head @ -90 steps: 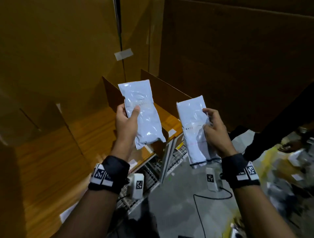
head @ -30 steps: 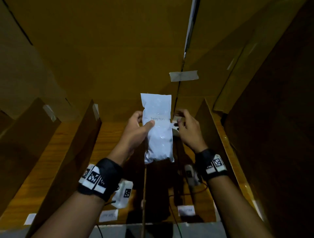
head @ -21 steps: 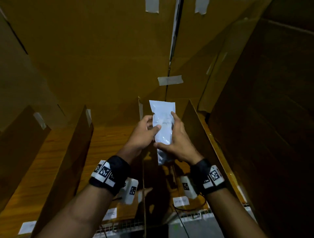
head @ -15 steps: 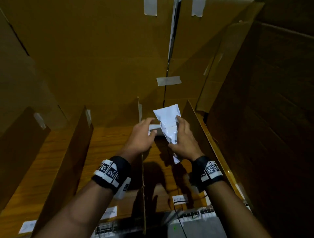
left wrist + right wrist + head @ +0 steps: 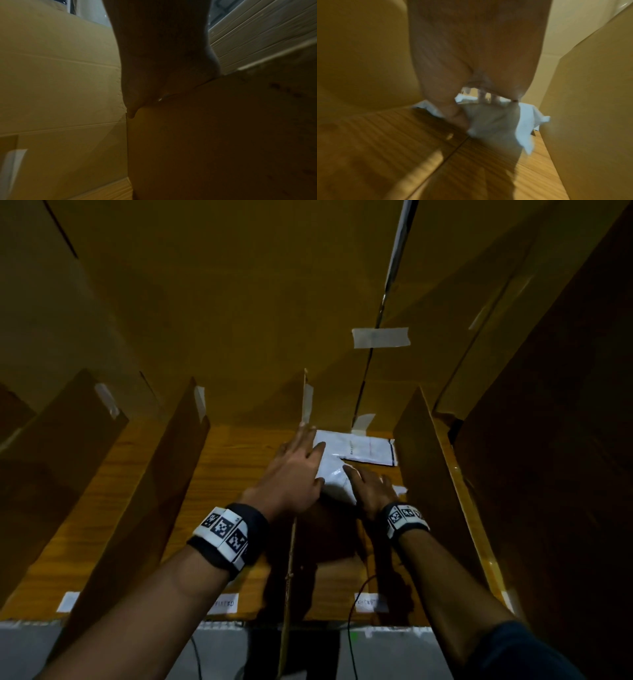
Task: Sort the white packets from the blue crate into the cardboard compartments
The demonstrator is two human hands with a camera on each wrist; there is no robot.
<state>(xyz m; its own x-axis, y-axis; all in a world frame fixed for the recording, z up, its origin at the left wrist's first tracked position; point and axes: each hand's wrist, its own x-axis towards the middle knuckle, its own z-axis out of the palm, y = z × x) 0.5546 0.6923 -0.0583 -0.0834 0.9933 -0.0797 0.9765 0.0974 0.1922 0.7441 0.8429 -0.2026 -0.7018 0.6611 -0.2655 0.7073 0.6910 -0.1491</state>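
Now both hands reach deep into the rightmost visible cardboard compartment [image 5: 346, 546], whose wood-grain floor carries two white packets. The far packet [image 5: 368, 447] lies flat against the back wall, its printed face up, presumably set there so that later packets can stack in front of it. The near packet [image 5: 335, 477] lies crumpled just in front of it and partly over its near edge, between the two hands. The left hand [image 5: 294, 470] crosses over the thin cardboard divider [image 5: 291, 559] from the neighbouring compartment, its fingers straight and spread, fingertips resting on the near packet's left edge; its grip is slack and holds nothing, which suggests a pressing or steadying touch rather than a carry. The right hand [image 5: 371, 489] lies palm down on the packet's right side; the right wrist view shows its fingers [image 5: 488, 97] extended over the white film with open gaps between them, so its grip also reads as released, though motion blur leaves this less than certain. Placement low and toward the back probably keeps the front of the compartment free. Paper labels [image 5: 371, 602] on the front edge appear to mark each compartment's category, but their print is too dim to read. No blue crate appears in any view.
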